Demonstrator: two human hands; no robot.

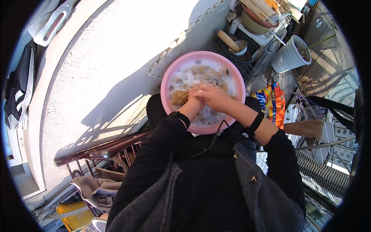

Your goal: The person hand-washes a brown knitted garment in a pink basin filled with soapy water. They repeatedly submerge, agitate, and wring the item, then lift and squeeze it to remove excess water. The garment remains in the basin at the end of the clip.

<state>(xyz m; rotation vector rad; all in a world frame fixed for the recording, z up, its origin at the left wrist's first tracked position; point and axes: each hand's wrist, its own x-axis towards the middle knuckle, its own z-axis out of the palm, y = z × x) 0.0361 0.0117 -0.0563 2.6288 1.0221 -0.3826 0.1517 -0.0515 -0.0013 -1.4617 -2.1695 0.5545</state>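
Two arms in black sleeves reach forward from the lower edge, the left arm (148, 154) and the right arm (284, 170) slanting inward until the hands meet, both forearms bare below pushed-up cuffs. The left hand (195, 98) is closed on a tan cloth (179, 98), which bulges out on its left side. The right hand (213, 96) lies against it, fingers curled over the left one's; whether it also grips the cloth, I cannot tell.

One round pink basin (165, 91) stands between the knees, holding white suds (205, 118), and the hands work low over its middle. The bunched cloth is inside the rim, toward the left; more tan patches show among the suds beyond the hands, though I cannot tell if they belong to the same piece.

One beige cloth (96, 189) hangs on the railing at the lower left. One white ribbed pot (286, 58) is up to the right, and below it one orange packet (276, 102) lies near the basin. Two dark bands (256, 123) circle the arms, one on each. Past the basin, one corn cob (228, 41) rests against one small bowl (242, 46).
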